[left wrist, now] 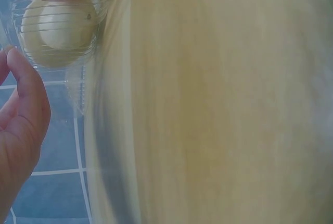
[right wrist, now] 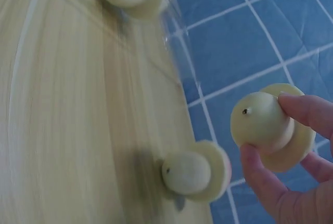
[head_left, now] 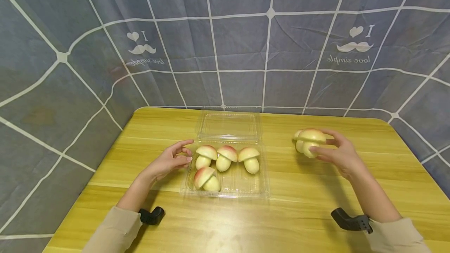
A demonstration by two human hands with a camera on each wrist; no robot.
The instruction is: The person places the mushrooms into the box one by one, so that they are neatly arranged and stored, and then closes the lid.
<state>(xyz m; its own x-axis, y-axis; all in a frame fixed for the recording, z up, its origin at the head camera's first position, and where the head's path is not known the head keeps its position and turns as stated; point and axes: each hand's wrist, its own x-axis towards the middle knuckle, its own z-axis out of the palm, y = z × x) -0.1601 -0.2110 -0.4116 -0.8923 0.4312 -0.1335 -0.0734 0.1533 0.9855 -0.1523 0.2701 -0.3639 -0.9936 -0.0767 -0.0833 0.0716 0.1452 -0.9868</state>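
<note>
Head view counts six toy mushrooms in all: four in the clear plastic clamshell box (head_left: 261, 190), one in my right hand (head_left: 339, 153), and one more on the table behind it. The held mushroom (head_left: 311, 138) has a pink-blushed cream cap and a pale, rounded stem; my thumb and fingers pinch it just above the wooden table (head_left: 302, 221), well to the right of the box. From the right wrist, its stem (right wrist: 258, 121) shows as a smooth cream bulb with a tiny dark dot at its end, the cap flaring behind it between my fingertips.

The second loose mushroom (head_left: 298, 140) is mostly hidden behind the held one in the head view; the right wrist shows it lying on its side on the table, just beside my hand.

Inside the box, three mushrooms stand in a row along the back, and the fourth (head_left: 206, 179) lies tipped over in the front left corner. The box lid (head_left: 229, 125) is folded flat open behind.

My left hand (head_left: 170, 161) rests at the box's left edge, fingers loosely curled and gripping nothing; whether they touch the plastic I cannot tell. The left wrist picture is badly blurred: only my thumb, one pale stem through ribbed plastic, and a smear of tabletop come through.

A blue grid-patterned cloth (head_left: 225, 50) hangs behind the table.
</note>
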